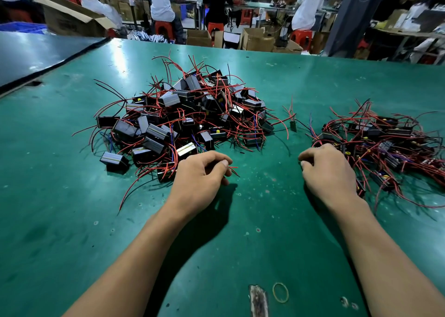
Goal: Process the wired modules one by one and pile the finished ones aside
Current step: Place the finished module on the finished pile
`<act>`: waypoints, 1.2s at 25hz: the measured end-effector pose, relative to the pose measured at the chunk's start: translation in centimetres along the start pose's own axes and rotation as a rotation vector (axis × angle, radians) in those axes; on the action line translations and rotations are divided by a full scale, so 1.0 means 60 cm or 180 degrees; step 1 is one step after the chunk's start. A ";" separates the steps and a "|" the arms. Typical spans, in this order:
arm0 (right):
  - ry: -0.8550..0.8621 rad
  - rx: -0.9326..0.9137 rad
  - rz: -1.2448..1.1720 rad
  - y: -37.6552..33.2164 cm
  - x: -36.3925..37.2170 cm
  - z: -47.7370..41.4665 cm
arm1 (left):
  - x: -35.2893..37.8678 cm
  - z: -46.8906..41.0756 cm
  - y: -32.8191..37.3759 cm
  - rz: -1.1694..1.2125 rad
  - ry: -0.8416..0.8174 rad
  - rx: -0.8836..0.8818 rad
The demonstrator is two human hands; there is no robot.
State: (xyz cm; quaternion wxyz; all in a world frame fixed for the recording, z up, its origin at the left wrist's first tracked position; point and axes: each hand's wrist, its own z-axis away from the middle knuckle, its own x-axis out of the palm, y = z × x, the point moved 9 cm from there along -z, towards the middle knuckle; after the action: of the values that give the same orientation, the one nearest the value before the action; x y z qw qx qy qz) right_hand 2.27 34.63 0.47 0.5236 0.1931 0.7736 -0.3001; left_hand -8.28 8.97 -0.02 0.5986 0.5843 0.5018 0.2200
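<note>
1. Landmark: a large tangled heap of black box-shaped modules with red wire leads (187,114), piled on the green table mat (265,220).
2. Right of the heap and well apart from it: a flatter, looser pile of dark modules with red, black and blue leads (380,143). Between heap and pile, lying alone: one small green circuit board with red leads (293,125).
3. Left hand (202,174): at the heap's near edge, fingers curled, thumb and forefinger apparently pinching thin red lead ends (233,170) that poke out rightward. No tracing which module those leads belong to.
4. Right hand (330,170): right of the heap, at the near-left edge of the looser pile, knuckles up, fingers curled down among the wires. Gripping or merely resting: cannot tell.
5. Probably between units, with one being drawn from a pile. Which pile holds the finished ones: not certain from here.
6. Deciding relation: just beyond the left hand, at the heap's near edge, a black module with a pale striped top (186,150), long axis slanting up to the right. Left hand clearly nearer; right hand well off to the right of it.
7. Likely snag: interlocked leads dragging neighbours out of the heap.
8. Nearer than the heap, by the table's near edge: a thin yellow rubber band (280,292).
</note>
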 end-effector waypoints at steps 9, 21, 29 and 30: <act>0.0627 -0.0347 0.0366 -0.073 -0.015 0.032 | 0.014 0.005 0.010 -0.0527 -0.0076 0.0408; -0.0379 -0.1386 -0.1223 -0.168 0.062 0.076 | -0.043 -0.039 -0.022 -0.2828 0.0649 0.0047; -0.0534 -0.1278 -0.1485 -0.162 0.073 0.058 | -0.059 -0.047 -0.026 -0.3028 0.0728 -0.0025; -0.0539 -0.1272 -0.1505 -0.161 0.074 0.057 | -0.061 -0.048 -0.026 -0.3004 0.0740 -0.0025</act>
State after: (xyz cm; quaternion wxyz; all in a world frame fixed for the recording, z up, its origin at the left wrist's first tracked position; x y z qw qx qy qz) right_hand -2.95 25.05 -2.01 0.5294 -0.1244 0.7943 -0.2707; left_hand -12.74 6.90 0.35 0.5753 0.2622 0.7747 -0.0098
